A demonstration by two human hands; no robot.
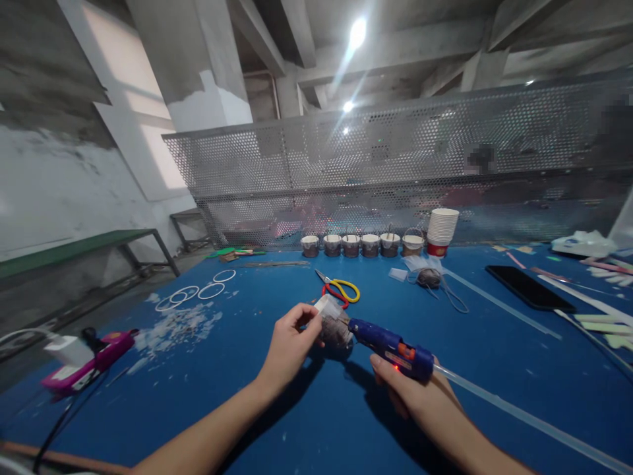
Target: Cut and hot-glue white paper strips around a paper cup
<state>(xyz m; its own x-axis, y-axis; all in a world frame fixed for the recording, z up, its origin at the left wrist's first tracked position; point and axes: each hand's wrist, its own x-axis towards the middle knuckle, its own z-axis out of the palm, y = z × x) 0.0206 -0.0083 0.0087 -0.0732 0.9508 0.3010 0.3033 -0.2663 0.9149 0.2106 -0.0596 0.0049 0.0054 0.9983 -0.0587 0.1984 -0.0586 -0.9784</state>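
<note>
My left hand is closed on a small paper cup, tilted over the table, its side covered with grey-brown yarn and its pale rim showing. My fingers grip it near the rim; some fingertips are hidden behind it. A blue hot glue gun is wrapped in my right hand, its nozzle at the cup's side, though I cannot tell if it touches. A small red light glows on the gun, and a long clear glue stick runs out of its back. Just beyond the cup lie scissors with red and yellow handles.
Along the back edge stand several yarn-covered cups and a stack of paper cups. A yarn ball and a black phone lie right. White rings, dried glue scraps and a pink power strip are left.
</note>
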